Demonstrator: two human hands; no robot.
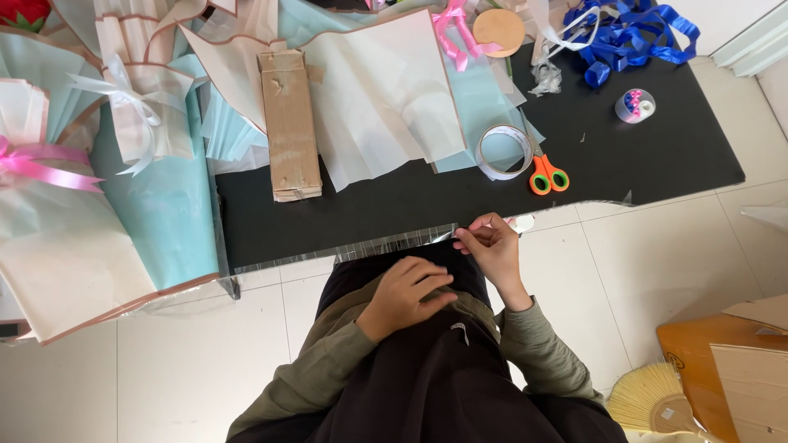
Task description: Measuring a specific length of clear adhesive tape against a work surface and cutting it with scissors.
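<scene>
A flat brown cardboard box (pixel 290 123) (long, worn) lies upright on the black table (pixel 657 156) among wrapping papers.

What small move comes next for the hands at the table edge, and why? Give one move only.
Probably draw the clear film strip taut along the black table edge. The right hand pinches its end by the fingertips, the left hand rests on the lap just below it, and the strip looks wrinkled and loose.
</scene>
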